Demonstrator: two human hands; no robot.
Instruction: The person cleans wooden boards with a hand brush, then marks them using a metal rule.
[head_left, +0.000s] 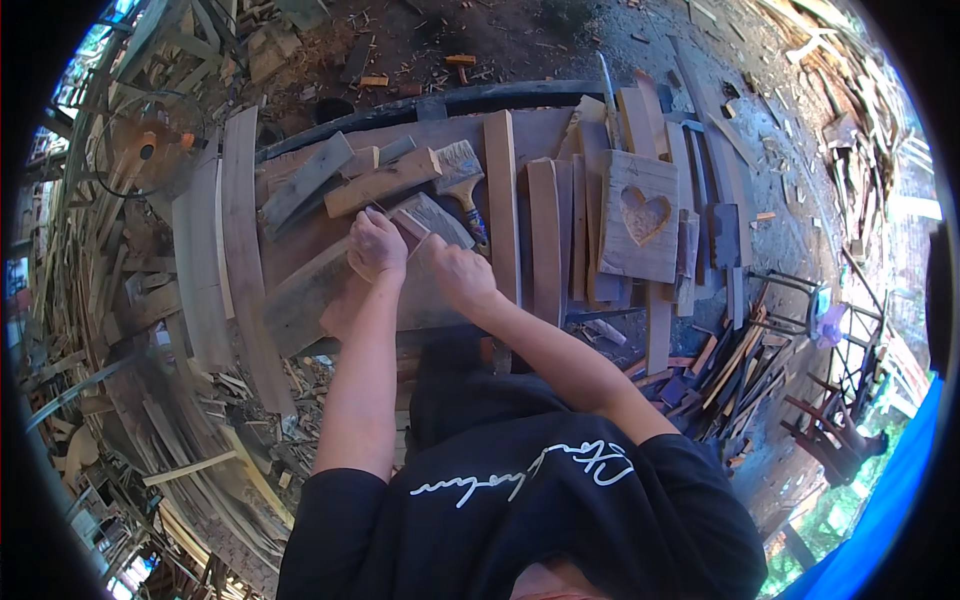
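Over the middle of the workbench, my left hand (378, 246) is closed in a fist, a thin dark tip showing at its top. What it grips is mostly hidden. Close beside it on the right, my right hand (462, 276) is also closed, its fingers curled round something I cannot make out. A grey wood piece (436, 216) lies just beyond both hands, near the knuckles. Past the left hand rests a brown wood block (382, 184). A wide paintbrush (462, 180) with pale bristles and a coloured handle lies to the right of that block.
To the right, a square board (640, 218) with a heart-shaped cutout lies on several planks. Long boards (240, 230) cross the bench's left side. An orange-and-black tool (150, 150) stands at the far left. Scrap wood (720, 375) and a metal frame (800, 305) are at the right.
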